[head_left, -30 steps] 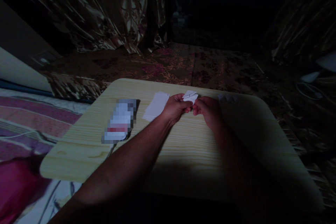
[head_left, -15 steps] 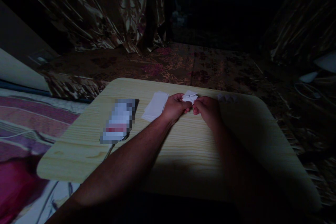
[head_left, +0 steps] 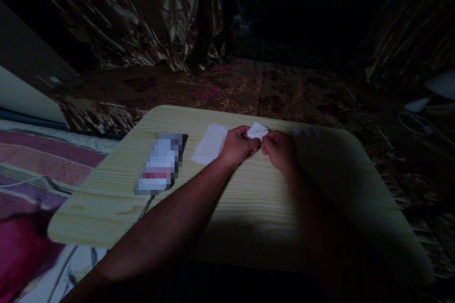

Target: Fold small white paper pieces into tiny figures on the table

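Both of my hands hold one small piece of folded white paper (head_left: 257,130) over the far part of the table. My left hand (head_left: 239,144) grips it from the left, thumb lying across its lower edge. The fingers of my right hand (head_left: 281,149) are closed on its lower right corner. Diagonal fold lines cross the paper, and its top comes to a point. Just left of my left hand lies a loose stack of white paper sheets (head_left: 209,143). Several small pale folded pieces (head_left: 307,133) sit in a row beyond my right hand.
A blurred-out phone-like device (head_left: 159,163) with a cable lies on the left of the light wooden table (head_left: 117,194). Striped bedding (head_left: 46,161) borders the table at left. Patterned curtains (head_left: 170,14) hang behind, and a white cable (head_left: 414,120) lies at far right in dim light.
The folded paper has turned slightly between my fingers, and its upper flap now shows as a clearer point. Both hands stay in nearly the same place.
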Demonstrator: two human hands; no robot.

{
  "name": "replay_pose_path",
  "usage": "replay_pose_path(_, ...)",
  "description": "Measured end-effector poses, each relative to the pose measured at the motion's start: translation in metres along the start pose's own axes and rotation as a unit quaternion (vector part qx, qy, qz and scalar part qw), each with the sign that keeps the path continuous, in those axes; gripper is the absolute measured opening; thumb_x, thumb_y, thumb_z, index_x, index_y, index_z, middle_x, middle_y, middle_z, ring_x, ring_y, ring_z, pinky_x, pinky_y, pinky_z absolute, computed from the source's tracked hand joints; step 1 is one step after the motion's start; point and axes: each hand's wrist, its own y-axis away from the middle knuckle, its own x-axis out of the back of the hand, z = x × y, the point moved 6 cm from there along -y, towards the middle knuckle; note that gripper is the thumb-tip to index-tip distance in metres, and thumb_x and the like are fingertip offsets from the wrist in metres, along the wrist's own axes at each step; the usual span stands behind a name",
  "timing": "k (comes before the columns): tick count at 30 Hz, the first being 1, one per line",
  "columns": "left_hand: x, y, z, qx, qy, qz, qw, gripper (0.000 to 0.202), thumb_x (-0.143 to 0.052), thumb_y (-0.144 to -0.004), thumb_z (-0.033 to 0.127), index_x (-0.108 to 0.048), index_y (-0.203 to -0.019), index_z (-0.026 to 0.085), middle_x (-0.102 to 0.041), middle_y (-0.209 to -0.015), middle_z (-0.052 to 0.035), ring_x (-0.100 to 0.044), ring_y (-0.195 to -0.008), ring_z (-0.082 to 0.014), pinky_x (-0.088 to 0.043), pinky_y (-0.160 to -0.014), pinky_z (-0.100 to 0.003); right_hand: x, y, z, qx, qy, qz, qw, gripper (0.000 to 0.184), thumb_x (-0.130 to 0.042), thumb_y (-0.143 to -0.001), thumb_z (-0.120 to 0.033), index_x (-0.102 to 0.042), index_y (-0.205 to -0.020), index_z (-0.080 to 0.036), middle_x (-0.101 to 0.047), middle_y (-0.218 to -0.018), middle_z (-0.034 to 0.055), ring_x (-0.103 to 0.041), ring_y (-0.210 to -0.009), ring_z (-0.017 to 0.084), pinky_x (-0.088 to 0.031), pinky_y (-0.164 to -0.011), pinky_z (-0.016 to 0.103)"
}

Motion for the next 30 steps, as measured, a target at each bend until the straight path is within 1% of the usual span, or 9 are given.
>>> replay_pose_path(6,-0.001,-0.001,-0.001,-0.006,0.000,-0.013,1.000,0.029,-0.076,-0.058,0.016,-0.062,-0.083,0.014,-0.060,-0.053,0.0037,-0.049,-0.041,-0.0074,-0.032,-0.041,-0.018,0.002,0.000,-0.001,0.012,-0.005,0.007,1.000,0.021,-0.056,-0.079,-0.035,-0.059,-0.064,-0.022,-0.062,-0.053,-0.0017,-0.057,-0.048,0.014,-0.042,-0.050,0.024)
replay_pose_path(11,-0.003,-0.001,-0.001,-0.014,0.002,-0.026,1.000,0.028,-0.074,-0.060,0.016,-0.061,-0.085,0.014,-0.059,-0.052,0.0045,-0.047,-0.040,-0.0073,-0.030,-0.040,-0.018,0.002,0.001,-0.006,-0.011,-0.027,-0.009,1.000,0.019,-0.054,-0.077,-0.034,-0.058,-0.065,-0.020,-0.061,-0.053,-0.0025,-0.052,-0.045,0.011,-0.036,-0.046,0.023)
replay_pose_path(14,-0.002,-0.001,0.000,-0.020,0.003,-0.028,0.999,0.028,-0.074,-0.060,0.016,-0.061,-0.085,0.014,-0.059,-0.053,0.0048,-0.048,-0.041,-0.0072,-0.031,-0.040,-0.018,0.004,0.003,-0.009,-0.018,-0.032,-0.011,0.999,0.019,-0.058,-0.076,-0.036,-0.058,-0.066,-0.020,-0.058,-0.050,-0.0035,-0.048,-0.043,0.011,-0.032,-0.043,0.023)
replay_pose_path(16,-0.003,-0.001,0.001,-0.024,0.001,-0.031,0.999,0.030,-0.075,-0.059,0.016,-0.061,-0.085,0.014,-0.059,-0.054,0.0050,-0.047,-0.042,-0.0066,-0.031,-0.041,-0.018,0.005,0.003,-0.011,-0.007,-0.021,-0.009,1.000,0.020,-0.060,-0.076,-0.036,-0.057,-0.065,-0.020,-0.057,-0.048,-0.0034,-0.049,-0.044,0.011,-0.032,-0.044,0.023)
replay_pose_path(19,-0.003,0.000,0.000,-0.025,-0.004,-0.034,0.999,0.030,-0.076,-0.060,0.017,-0.061,-0.086,0.014,-0.059,-0.055,0.0047,-0.047,-0.042,-0.0063,-0.031,-0.041,-0.018,0.005,0.002,-0.010,0.009,-0.006,-0.010,1.000,0.022,-0.058,-0.078,-0.037,-0.056,-0.064,-0.020,-0.058,-0.048,-0.0027,-0.051,-0.045,0.012,-0.035,-0.046,0.023)
replay_pose_path(24,-0.004,0.001,0.002,-0.027,-0.007,-0.032,0.999,0.031,-0.076,-0.059,0.017,-0.061,-0.086,0.014,-0.059,-0.056,0.0047,-0.047,-0.042,-0.0061,-0.031,-0.041,-0.019,0.003,-0.001,-0.003,0.011,0.008,-0.007,1.000,0.023,-0.055,-0.078,-0.036,-0.055,-0.062,-0.021,-0.057,-0.048,-0.0024,-0.052,-0.047,0.013,-0.035,-0.047,0.024)
replay_pose_path(30,-0.006,0.004,0.005,-0.021,-0.008,-0.035,0.999,0.034,-0.077,-0.058,0.018,-0.061,-0.088,0.014,-0.058,-0.055,0.0055,-0.047,-0.042,-0.0060,-0.031,-0.041,-0.018,0.005,0.000,-0.005,0.003,-0.025,-0.003,1.000,0.021,-0.057,-0.077,-0.036,-0.056,-0.062,-0.020,-0.055,-0.046,-0.0035,-0.048,-0.044,0.012,-0.033,-0.045,0.024)
